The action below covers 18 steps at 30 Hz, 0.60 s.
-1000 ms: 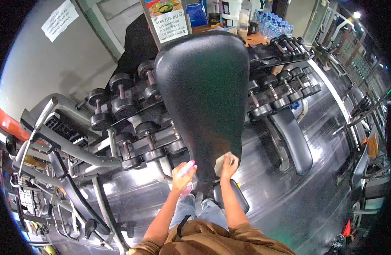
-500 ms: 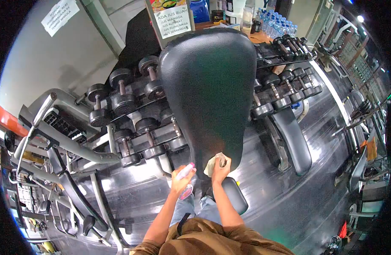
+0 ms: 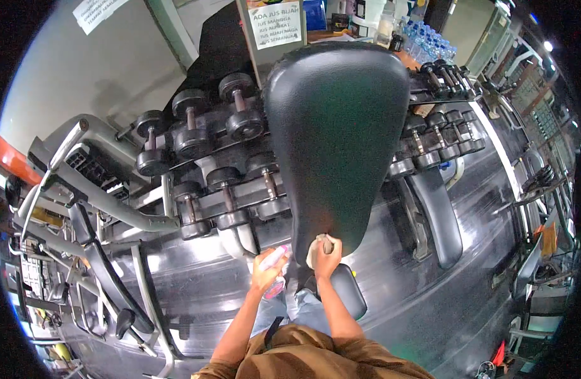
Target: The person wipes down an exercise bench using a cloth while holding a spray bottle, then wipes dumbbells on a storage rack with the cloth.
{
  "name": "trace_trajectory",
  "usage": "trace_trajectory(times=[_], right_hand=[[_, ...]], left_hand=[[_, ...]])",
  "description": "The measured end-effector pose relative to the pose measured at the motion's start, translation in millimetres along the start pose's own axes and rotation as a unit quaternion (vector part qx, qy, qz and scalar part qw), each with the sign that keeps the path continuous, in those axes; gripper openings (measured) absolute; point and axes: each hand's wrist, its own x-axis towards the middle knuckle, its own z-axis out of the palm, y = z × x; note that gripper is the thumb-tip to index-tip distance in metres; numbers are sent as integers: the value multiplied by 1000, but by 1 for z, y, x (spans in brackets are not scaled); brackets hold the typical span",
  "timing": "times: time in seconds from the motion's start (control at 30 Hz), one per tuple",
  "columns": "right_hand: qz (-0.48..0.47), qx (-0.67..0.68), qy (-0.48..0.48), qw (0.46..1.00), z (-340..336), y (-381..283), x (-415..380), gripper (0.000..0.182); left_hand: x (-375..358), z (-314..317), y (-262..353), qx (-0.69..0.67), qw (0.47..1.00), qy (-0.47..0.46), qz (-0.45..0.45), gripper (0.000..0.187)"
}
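Observation:
A large black padded backrest (image 3: 341,126) fills the middle of the view, narrowing toward its lower end. My left hand (image 3: 265,271) is wrapped round a spray bottle (image 3: 275,287) with a pink and white top, left of the pad's lower end. My right hand (image 3: 327,256) grips a pale cloth (image 3: 314,252) at the lower part of the pad. Below the right hand is a small black seat pad (image 3: 344,292), partly hidden by my forearm.
Dumbbells (image 3: 192,123) sit on racks to the left, and more dumbbells (image 3: 429,139) to the right. A second black bench (image 3: 443,221) stands at right. Metal gym frames (image 3: 113,208) are at left. Water bottles (image 3: 423,41) stand on a table behind.
The view has shifted, so the backrest and racks appear farther right. My right hand and the cloth sit slightly lower in view. Both hands keep their holds.

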Motion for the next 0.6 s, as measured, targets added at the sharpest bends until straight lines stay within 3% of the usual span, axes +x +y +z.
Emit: trace_trajectory(times=[0.07,0.17,0.4,0.5,0.6], right_hand=[[-12,-9,12,1000,3,-29,9,22],[-117,39,-10,992,7,-56,13,24],[-70,18,-134,988,3,-11,-20,24],[-73,-13,-118,990,6,-24,-14,24],[-139,-11,-69,988,13,-56,4,21]], left_hand=[[-1,-5,-4,26,1000,-2,6,21],[-1,-7,-4,32,999,10,-5,20],[-2,-11,7,13,999,15,-28,19],[-2,-18,-1,-15,999,20,-24,18],[1,-26,-4,-16,999,27,-44,16]])
